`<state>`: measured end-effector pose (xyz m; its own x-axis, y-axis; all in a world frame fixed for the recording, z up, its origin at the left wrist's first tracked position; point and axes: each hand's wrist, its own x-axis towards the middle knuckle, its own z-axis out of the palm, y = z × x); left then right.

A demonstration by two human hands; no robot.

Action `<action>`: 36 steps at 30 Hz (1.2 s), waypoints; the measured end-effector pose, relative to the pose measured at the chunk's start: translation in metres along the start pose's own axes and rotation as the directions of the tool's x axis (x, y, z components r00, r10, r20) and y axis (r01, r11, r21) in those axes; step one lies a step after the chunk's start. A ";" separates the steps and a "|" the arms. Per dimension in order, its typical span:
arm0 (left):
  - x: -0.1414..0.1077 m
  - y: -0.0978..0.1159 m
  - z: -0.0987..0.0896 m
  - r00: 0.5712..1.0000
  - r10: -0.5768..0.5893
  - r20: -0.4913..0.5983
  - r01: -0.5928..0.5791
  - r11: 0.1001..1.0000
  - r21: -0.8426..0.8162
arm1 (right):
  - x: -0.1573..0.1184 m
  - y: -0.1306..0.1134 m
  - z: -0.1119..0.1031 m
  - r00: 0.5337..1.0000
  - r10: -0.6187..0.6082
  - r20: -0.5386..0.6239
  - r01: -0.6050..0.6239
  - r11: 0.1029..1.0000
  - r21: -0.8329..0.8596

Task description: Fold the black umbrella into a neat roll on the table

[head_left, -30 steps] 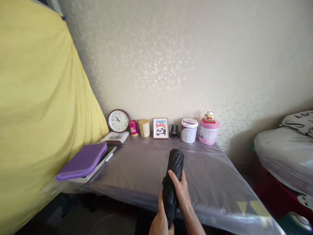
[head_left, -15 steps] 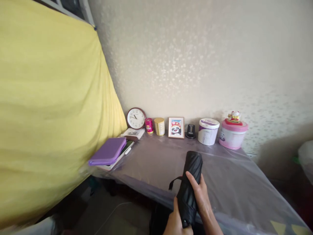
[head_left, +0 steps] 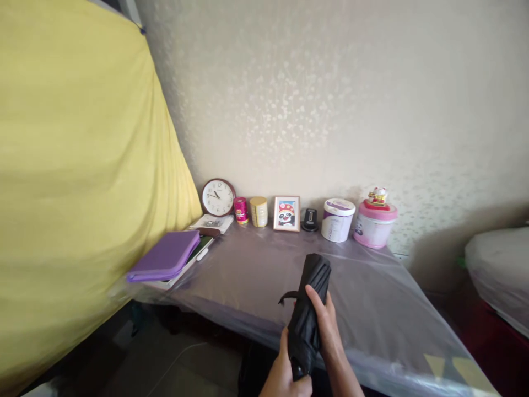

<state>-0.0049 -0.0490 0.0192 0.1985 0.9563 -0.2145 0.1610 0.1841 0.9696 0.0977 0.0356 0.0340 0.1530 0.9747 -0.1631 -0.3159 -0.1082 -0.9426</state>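
Note:
A folded black umbrella (head_left: pixel 308 309) is held at a tilt over the front edge of the table, its strap hanging loose on the left side. My left hand (head_left: pixel 285 372) is wrapped round its lower end near the handle. Higher up, my right hand (head_left: pixel 326 322) grips the umbrella from the right, thumb across the front. The fingers behind the umbrella are hidden.
Along the wall, the covered table (head_left: pixel 256 275) bears a clock (head_left: pixel 218 197), a pink can (head_left: pixel 241 210), a yellow-lidded can (head_left: pixel 259 212), a framed picture (head_left: pixel 286 213), a black stand (head_left: pixel 309 219) and two tubs. A purple folder (head_left: pixel 165 256) lies left, beside a yellow curtain (head_left: pixel 91 154).
The view has turned a little to the right, so the table things appear further left. Both hands still hold the umbrella, and its lower end looks slightly more loosened.

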 end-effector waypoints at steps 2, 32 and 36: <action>0.002 -0.007 0.003 0.991 0.073 -0.110 -0.046 0.972 0.232 | -0.003 -0.004 0.003 0.997 -0.040 -0.064 0.037 0.998 -0.050; 0.026 0.015 -0.022 0.965 0.218 -0.147 -0.137 0.894 0.426 | 0.016 0.006 -0.005 0.982 -0.176 -0.063 0.163 0.972 -0.171; 0.039 0.015 -0.026 0.942 0.314 -0.122 -0.147 0.709 0.690 | 0.037 0.014 -0.018 0.919 -0.383 -0.096 0.306 0.844 -0.441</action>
<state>-0.0193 -0.0027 0.0285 0.1198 0.9859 0.1170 0.7515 -0.1670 0.6382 0.1156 0.0666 0.0098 0.3515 0.9180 0.1835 0.1936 0.1205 -0.9737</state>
